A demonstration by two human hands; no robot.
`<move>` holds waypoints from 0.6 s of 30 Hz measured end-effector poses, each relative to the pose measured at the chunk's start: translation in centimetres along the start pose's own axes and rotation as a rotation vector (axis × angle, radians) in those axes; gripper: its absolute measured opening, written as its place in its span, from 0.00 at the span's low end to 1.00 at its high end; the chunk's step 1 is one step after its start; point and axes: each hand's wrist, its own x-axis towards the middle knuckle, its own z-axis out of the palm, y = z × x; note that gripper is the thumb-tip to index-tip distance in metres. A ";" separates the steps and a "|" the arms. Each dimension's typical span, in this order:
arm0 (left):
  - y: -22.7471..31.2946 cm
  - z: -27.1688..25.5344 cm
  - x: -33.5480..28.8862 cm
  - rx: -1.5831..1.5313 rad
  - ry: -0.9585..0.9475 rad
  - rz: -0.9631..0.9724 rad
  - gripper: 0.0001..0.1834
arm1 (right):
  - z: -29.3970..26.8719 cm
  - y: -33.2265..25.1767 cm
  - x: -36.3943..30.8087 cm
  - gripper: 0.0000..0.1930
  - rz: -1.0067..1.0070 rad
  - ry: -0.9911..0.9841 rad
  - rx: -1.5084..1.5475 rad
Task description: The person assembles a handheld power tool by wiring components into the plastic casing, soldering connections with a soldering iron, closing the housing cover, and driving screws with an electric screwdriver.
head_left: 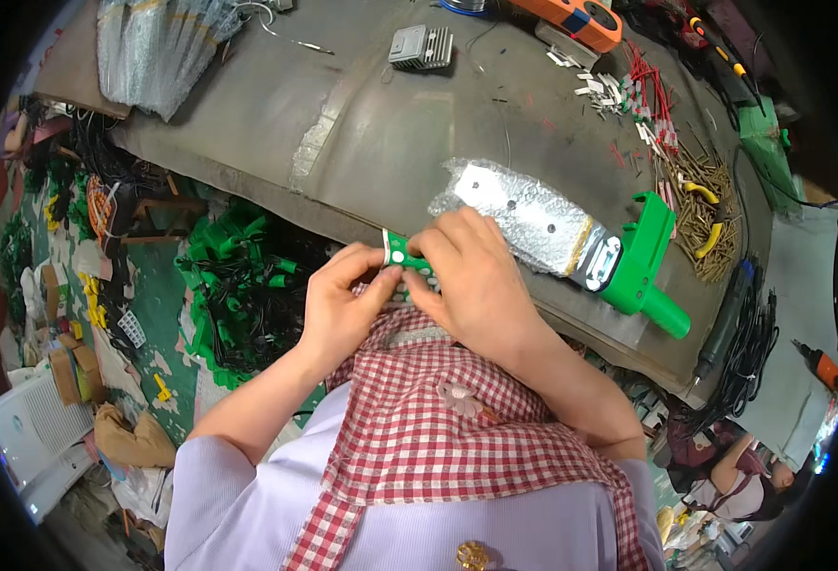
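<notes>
Close in front of my body, both hands meet at a small green strip-like piece [398, 249] with a white edge and a round white spot. My left hand [345, 297] pinches its left side between thumb and fingers. My right hand [474, 276] has its fingers bent onto the piece from the right and partly covers it. Just beyond my right hand, a green plastic housing with a handle [640, 266] lies on the table, joined to a flat part in bubble wrap [523, 214].
The grey worktable [247, 124] holds a silver finned metal block [421, 48], red wires [652, 90], brass-coloured screws [709, 224] and an orange socket block [581, 19]. Bubble-wrapped parts [157, 48] lie far left. Green housings with black cables [247, 285] are heaped below the table edge. A corded screwdriver [723, 324] lies right.
</notes>
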 end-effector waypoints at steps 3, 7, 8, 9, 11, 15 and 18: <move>0.0 -0.9 2.9 0.129 -0.006 0.215 0.07 | 0.7 1.0 1.9 0.10 0.002 0.065 -0.096; -0.1 -0.8 1.2 0.137 -0.006 0.162 0.08 | 0.2 0.2 0.9 0.08 0.008 0.000 -0.039; -0.1 -0.7 1.0 0.113 -0.007 0.144 0.08 | 0.0 0.1 0.8 0.08 0.014 -0.013 -0.013; 0.0 -0.7 1.0 0.112 -0.017 0.147 0.08 | -0.1 0.2 0.7 0.08 0.020 -0.006 -0.017; 0.2 -0.5 1.1 0.082 -0.055 0.109 0.08 | -0.3 0.3 0.5 0.08 0.024 0.012 -0.016; 1.6 -2.2 2.3 0.211 -0.140 0.090 0.04 | -3.2 1.1 -0.4 0.07 0.092 0.151 -0.065; 2.5 -4.5 3.7 0.309 0.074 0.292 0.10 | -8.8 3.0 -3.7 0.05 0.441 0.595 -0.078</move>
